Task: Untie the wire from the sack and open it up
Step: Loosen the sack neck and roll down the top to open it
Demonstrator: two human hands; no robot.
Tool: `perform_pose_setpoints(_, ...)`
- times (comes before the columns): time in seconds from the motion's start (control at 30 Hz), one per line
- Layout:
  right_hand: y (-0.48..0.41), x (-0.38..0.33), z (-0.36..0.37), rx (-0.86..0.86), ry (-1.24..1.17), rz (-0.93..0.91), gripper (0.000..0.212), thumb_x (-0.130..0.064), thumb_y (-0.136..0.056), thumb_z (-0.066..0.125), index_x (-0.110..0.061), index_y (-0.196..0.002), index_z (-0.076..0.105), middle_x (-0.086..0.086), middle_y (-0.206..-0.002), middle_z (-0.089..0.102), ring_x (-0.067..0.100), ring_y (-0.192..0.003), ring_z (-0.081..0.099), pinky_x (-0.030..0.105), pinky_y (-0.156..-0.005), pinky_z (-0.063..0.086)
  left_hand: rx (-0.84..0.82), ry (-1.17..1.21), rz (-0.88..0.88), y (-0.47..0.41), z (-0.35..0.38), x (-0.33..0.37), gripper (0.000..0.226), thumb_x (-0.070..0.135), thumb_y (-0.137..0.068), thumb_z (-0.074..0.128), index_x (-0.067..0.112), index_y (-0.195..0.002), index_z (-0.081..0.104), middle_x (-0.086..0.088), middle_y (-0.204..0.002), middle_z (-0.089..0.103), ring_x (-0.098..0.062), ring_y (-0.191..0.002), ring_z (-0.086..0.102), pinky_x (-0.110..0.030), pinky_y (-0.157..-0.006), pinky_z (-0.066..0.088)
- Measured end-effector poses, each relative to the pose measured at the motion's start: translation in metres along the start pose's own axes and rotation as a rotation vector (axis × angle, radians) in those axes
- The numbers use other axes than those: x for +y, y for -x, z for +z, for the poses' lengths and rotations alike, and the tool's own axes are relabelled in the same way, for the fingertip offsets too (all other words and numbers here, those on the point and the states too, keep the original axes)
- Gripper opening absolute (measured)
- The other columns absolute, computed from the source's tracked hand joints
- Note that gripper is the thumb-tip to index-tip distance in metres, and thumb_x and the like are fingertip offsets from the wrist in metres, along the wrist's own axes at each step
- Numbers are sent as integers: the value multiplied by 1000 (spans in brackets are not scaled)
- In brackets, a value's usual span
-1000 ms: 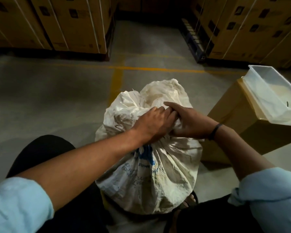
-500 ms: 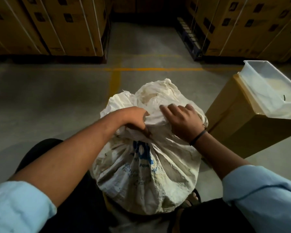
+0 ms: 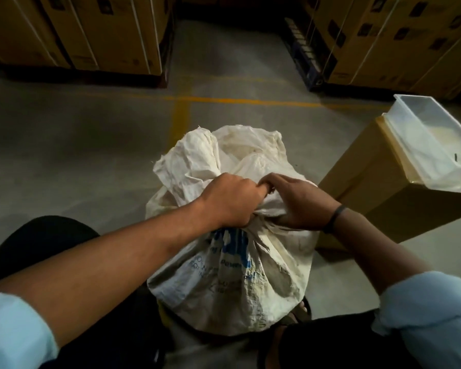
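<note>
The sack (image 3: 232,283) stands on the floor between the person's knees, its body bulging toward 6 o'clock and its loose top fanning out toward 12 o'clock. Both hands meet at the gathered neck (image 3: 262,209), near the middle of the view.

The left hand (image 3: 232,202) comes in from 8 o'clock and is fisted round the neck, knuckles up. The right hand (image 3: 304,206) comes in from 4 o'clock, with its thumb under the neck and its fingers curled over it. Its forefinger touches the left knuckles. Both hands clamp bunched cloth. The wire itself is hidden under the fingers, so I cannot tell whether either hand pinches it.

The neck's long axis runs from 6 to 12 o'clock, and the tie probably circles it just where the two hands touch. The right fingertips look nearer to it, so they seem better placed to pick out a wire end while the left fist steadies the sack.

A box (image 3: 383,209) carrying a clear tray (image 3: 423,145) stands at 3 o'clock, just beside the sack.
</note>
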State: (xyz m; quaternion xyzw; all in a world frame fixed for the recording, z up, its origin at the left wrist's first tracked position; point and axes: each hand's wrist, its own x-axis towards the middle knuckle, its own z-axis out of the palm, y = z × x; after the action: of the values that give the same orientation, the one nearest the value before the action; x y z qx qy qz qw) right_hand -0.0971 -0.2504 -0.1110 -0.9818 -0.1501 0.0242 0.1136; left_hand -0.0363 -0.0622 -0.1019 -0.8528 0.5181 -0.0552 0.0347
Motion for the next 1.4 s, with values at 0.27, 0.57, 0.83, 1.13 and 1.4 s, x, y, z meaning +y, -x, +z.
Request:
perform_pose_setpoints(0.27,-10,-3,3,634,362,-99,31,-15,-96,51,-2,-121,63,14,-90,66,33,-69,63,42,-55,52,-362,587,-152,11,-18,-61,118,76,-59,78,25,-153,26,0,-141,57,-18,-113,61,-26,-92,47)
perform_pose_setpoints(0.57,-5,25,-39,438,295,-49,55,-11,-84,68,-9,-136,52,12,-126,56,31,-111,57,46,-82,55,119,127,-114,7,1,-50,74,43,-75,72,29,-140,39,-4,-103,68,-32,-79,66,-39,-61,54)
perform_pose_setpoints(0.83,-12,-8,-57,-240,-237,88,88,-70,-68,73,-35,-142,41,-21,-134,52,0,-117,51,20,-101,39,547,41,-2,5,-3,-43,34,15,-97,42,14,-118,68,-8,-99,72,-31,-85,66,-41,-70,52)
perform_pose_setpoints(1.13,-31,-20,-11,191,240,202,51,-19,-79,57,-21,-129,49,6,-104,65,36,-83,65,40,-61,53,-367,351,-214,0,-23,-40,96,53,-88,62,23,-158,6,-10,-159,28,-33,-140,27,-47,-114,26)
perform_pose_setpoints(1.4,-33,-32,17,384,347,35,53,-9,-80,54,-9,-133,49,13,-114,56,35,-77,61,42,-59,54,-443,526,-211,-4,-26,-79,41,63,-75,75,24,-77,62,5,-75,66,-17,-71,61,-36,-66,47)
